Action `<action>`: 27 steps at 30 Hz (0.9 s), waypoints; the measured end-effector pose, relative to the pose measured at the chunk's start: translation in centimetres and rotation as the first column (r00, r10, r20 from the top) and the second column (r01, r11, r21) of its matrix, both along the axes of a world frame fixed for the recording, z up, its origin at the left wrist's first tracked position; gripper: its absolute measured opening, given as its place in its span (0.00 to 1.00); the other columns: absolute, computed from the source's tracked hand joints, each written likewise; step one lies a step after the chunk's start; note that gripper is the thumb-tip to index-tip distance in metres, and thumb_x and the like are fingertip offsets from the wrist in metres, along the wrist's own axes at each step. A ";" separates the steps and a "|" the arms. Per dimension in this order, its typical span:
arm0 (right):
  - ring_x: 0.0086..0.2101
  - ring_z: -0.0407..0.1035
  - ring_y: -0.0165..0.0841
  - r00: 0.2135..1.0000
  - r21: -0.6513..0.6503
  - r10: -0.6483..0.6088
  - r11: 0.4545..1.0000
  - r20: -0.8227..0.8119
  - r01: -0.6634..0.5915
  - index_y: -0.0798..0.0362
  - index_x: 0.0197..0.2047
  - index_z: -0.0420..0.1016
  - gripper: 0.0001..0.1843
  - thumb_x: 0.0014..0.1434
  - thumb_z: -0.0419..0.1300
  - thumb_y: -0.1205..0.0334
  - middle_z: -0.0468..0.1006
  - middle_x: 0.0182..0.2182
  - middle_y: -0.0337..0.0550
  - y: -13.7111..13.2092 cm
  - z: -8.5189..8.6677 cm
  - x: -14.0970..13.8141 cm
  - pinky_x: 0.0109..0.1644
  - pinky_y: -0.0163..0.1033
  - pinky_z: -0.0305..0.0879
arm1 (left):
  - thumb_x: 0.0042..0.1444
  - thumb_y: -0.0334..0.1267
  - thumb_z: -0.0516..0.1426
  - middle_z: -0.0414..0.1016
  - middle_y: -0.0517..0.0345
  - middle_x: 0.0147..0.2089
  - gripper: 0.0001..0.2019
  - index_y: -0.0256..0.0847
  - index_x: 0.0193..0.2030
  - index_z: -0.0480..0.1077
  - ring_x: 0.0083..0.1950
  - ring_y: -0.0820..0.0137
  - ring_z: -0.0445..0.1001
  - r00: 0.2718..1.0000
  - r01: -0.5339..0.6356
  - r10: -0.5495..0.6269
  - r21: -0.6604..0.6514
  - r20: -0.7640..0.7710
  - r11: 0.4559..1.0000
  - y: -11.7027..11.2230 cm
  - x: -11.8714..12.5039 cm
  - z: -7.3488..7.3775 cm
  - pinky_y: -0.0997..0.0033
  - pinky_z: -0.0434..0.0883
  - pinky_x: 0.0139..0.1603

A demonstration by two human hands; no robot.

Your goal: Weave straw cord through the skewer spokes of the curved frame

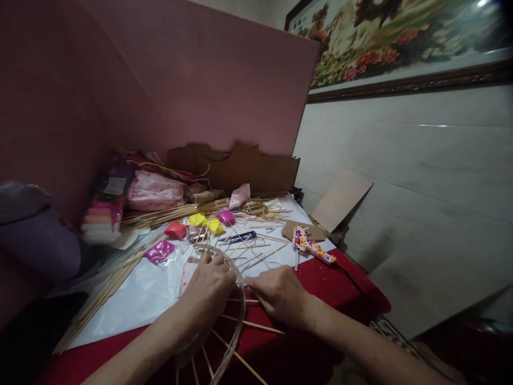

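In front of me is a round frame of thin wooden sticks (pixel 249 324) spread like spokes, with a ring of pale twine (pixel 242 299) running across them. My left hand (pixel 212 278) reaches over the inside of the frame, its fingers curled closed at the ring's far right part. Just outside the ring, my right hand (pixel 282 294) is closed, with thumb and forefinger pinched close to the twine. Whatever lies between those fingertips is too small to make out. A pale patterned piece (pixel 186 277) shows beside my left hand, partly covered by it.
A flower-patterned glue gun (pixel 308 243) rests on cardboard at the right, its cord trailing off the red cloth (pixel 320 278). Behind the frame lie a dark blue craft knife (pixel 240 237), a red packet (pixel 175 230), yellow packets (pixel 216 226) and loose sticks (pixel 100 294).
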State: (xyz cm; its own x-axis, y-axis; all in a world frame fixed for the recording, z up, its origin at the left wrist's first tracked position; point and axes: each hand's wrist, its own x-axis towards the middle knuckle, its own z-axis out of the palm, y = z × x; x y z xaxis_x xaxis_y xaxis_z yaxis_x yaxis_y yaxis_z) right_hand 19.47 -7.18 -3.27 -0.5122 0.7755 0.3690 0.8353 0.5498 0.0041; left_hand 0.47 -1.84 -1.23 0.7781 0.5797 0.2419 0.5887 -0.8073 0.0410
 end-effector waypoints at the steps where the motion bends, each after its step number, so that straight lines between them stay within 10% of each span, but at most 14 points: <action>1: 0.23 0.66 0.28 1.000 0.010 -0.006 1.000 -0.001 0.006 0.51 0.33 0.70 0.05 0.57 0.54 0.64 0.74 0.22 0.37 0.0 0.2 0.1 0.27 0.36 0.42 | 0.56 0.32 0.53 0.75 0.57 0.30 0.08 0.40 0.28 0.70 0.38 0.63 0.67 1.000 0.004 -0.004 0.011 0.008 1.000 0.0 -0.1 0.0 0.59 0.55 0.40; 19: 0.27 0.71 0.28 0.967 -0.087 0.042 0.994 -0.252 -0.066 0.54 0.34 0.76 0.11 0.61 0.52 0.64 0.79 0.26 0.42 -0.9 3.6 -1.4 0.31 0.31 0.57 | 0.52 0.36 0.58 0.68 0.55 0.30 0.03 0.40 0.32 0.69 0.33 0.66 0.66 0.939 -0.235 0.216 0.038 0.268 0.971 -0.3 -0.7 0.2 0.67 0.63 0.34; 27: 0.24 0.70 0.28 0.958 -0.029 0.038 0.998 -0.286 -0.049 0.54 0.34 0.76 0.09 0.58 0.54 0.67 0.78 0.23 0.40 -1.2 3.5 -1.2 0.29 0.31 0.56 | 0.54 0.33 0.56 0.66 0.56 0.25 0.05 0.39 0.27 0.68 0.30 0.66 0.64 0.929 -0.141 0.088 0.125 0.359 0.982 -0.6 -0.8 0.1 0.68 0.61 0.32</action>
